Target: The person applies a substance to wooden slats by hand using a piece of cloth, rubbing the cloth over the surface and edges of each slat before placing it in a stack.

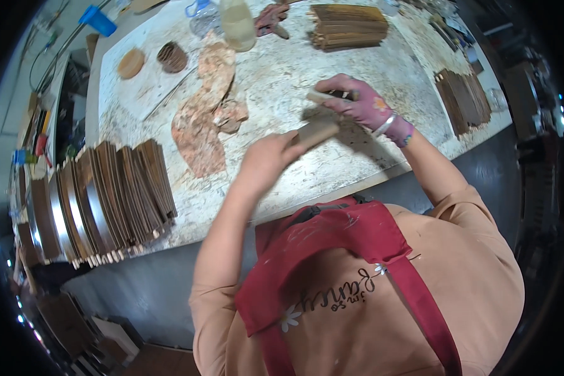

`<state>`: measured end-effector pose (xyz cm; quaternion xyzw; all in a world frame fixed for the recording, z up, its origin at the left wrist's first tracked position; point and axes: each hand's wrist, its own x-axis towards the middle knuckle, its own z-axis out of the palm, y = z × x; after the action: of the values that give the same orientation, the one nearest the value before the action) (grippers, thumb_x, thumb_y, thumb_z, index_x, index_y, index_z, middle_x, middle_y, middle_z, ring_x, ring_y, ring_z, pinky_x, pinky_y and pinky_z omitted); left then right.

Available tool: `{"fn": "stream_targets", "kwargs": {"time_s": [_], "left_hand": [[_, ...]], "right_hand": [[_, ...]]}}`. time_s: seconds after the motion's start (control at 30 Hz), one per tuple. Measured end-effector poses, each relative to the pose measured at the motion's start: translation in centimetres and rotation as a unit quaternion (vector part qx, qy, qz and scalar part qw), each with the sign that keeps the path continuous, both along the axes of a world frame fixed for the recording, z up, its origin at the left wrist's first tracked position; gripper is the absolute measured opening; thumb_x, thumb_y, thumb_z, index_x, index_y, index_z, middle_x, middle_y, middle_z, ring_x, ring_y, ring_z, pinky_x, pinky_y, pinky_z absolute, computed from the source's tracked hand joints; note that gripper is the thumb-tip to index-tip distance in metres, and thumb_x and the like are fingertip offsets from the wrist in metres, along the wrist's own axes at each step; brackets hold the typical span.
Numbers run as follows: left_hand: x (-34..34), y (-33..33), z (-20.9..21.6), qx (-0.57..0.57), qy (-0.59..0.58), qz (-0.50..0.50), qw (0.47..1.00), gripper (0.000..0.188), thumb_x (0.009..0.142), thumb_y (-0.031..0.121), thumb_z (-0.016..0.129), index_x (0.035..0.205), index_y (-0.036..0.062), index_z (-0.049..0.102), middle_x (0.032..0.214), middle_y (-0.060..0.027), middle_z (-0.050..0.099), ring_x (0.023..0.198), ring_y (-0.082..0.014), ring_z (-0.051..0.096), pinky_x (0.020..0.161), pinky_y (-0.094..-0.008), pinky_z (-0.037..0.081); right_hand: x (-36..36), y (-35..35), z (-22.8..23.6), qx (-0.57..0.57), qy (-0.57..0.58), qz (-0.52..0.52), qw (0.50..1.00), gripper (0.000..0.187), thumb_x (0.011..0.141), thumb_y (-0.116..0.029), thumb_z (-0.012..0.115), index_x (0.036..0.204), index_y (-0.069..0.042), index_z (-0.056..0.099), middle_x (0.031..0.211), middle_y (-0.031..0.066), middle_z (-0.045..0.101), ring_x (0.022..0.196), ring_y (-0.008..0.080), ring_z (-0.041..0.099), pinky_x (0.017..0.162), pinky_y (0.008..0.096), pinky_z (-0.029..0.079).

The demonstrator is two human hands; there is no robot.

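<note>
Big stained white worktable [276,94], its far side cut off at the top! Down the left, a row of dark wooden pieces [122,194], outer end lost in the murky rim. Crumpled pinkish cloth [194,135] next, underside out of sight. Here's the right hand [366,108], purple-gloved, and just apart from it the left hand [263,161], bare, slightly blurred. The left grips a flat wooden strip [318,133] over the table's near side, fingers hiding one end; the right curls around a smaller block [319,98], mostly covered, its full shape impossible to make out!
</note>
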<state>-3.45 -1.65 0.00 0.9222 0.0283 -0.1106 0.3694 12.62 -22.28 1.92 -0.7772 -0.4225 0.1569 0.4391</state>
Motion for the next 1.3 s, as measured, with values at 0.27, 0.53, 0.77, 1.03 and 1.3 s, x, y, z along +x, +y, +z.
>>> {"fn": "stream_targets", "kwargs": {"time_s": [0.27,0.53,0.77,1.03,1.3], "left_hand": [[1.4,0.8,-3.1,0.144,-0.106,-0.012,0.984,0.064,0.087,0.035,0.067,0.136,-0.0005,0.047,0.133,-0.0257,0.052,0.118,-0.0422,0.051,0.097,-0.0479,0.043],[-0.1,-0.5,-6.3,0.153,-0.19,0.016,0.97,0.06,0.084,0.02,0.068,0.138,0.0021,0.047,0.143,-0.0225,0.042,0.128,-0.0386,0.042,0.108,-0.0478,0.031],[-0.6,-1.0,-6.6,0.23,-0.197,0.026,0.953,0.055,0.087,0.02,0.064,0.137,0.0026,0.048,0.144,-0.0204,0.043,0.133,-0.0371,0.04,0.109,-0.049,0.03],[-2.2,-3.9,-8.4,0.187,-0.258,-0.025,0.948,0.051,0.088,0.022,0.06,0.133,0.0009,0.049,0.138,-0.0206,0.048,0.13,-0.0347,0.044,0.111,-0.0512,0.029],[-2.8,-4.0,-9.4,0.216,-0.239,-0.001,0.947,0.056,0.091,0.029,0.058,0.139,0.0039,0.045,0.141,-0.0155,0.047,0.134,-0.0319,0.04,0.112,-0.049,0.028]], "right_hand": [[-1.4,-4.0,-3.9,0.018,0.179,-0.182,0.967,0.048,0.087,-0.037,0.071,0.117,0.0,0.065,0.113,0.0119,0.067,0.105,0.0205,0.062,0.092,0.0303,0.047],[-0.9,3.4,-7.2,-0.042,-0.072,-0.155,0.984,0.036,0.093,-0.038,0.055,0.108,-0.007,0.067,0.106,0.0198,0.065,0.104,0.0357,0.059,0.091,0.041,0.046],[-5.5,-2.9,-2.6,-0.204,-0.029,-0.088,0.975,0.034,0.093,-0.039,0.055,0.101,-0.008,0.067,0.1,0.0189,0.065,0.099,0.0352,0.06,0.089,0.0426,0.046],[-6.0,9.4,-1.3,-0.084,-0.141,0.029,0.986,0.028,0.092,-0.035,0.06,0.101,-0.01,0.067,0.096,0.0135,0.063,0.092,0.0324,0.062,0.08,0.0428,0.05],[-5.0,14.6,-2.6,-0.362,-0.197,0.16,0.897,0.016,0.078,-0.023,0.064,0.087,-0.012,0.071,0.092,0.0129,0.065,0.088,0.0336,0.065,0.07,0.0447,0.053]]}}
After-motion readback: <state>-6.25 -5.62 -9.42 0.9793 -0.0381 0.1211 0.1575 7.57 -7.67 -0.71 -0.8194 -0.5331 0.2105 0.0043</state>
